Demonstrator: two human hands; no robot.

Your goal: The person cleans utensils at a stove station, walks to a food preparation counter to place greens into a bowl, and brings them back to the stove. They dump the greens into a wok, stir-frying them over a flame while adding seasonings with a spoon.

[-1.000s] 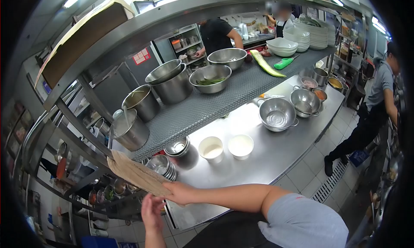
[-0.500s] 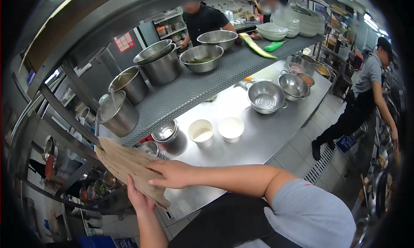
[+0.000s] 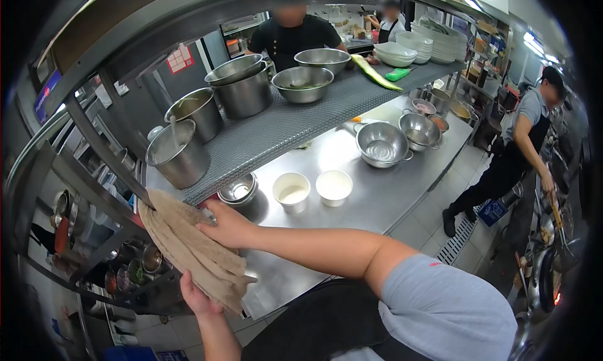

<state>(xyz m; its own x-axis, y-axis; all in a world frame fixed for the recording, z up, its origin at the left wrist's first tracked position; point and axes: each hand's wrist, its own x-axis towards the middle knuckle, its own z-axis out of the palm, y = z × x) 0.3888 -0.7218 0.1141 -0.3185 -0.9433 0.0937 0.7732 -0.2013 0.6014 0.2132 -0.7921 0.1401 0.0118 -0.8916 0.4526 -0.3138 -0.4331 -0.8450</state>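
A tan cloth hangs from the shelf frame at the lower left. My right hand is closed on its upper right part, with the thumb and fingers against the fabric. Lower down, my left hand touches the cloth's lower left edge, its fingers partly behind the fabric. Just beyond my right hand stand stacked metal bowls. Two white tubs, one with pale contents and the other beside it, rest on the steel counter.
The raised shelf carries metal pots, bowls, a cut green vegetable and white dishes. Colanders stand on the counter. A person faces the shelf; another works at woks on the right.
The cloth now hangs spread wider and lower. My right hand has moved up along it, while my left hand rests at its lower edge. The person at the right now holds a utensil over a wok.
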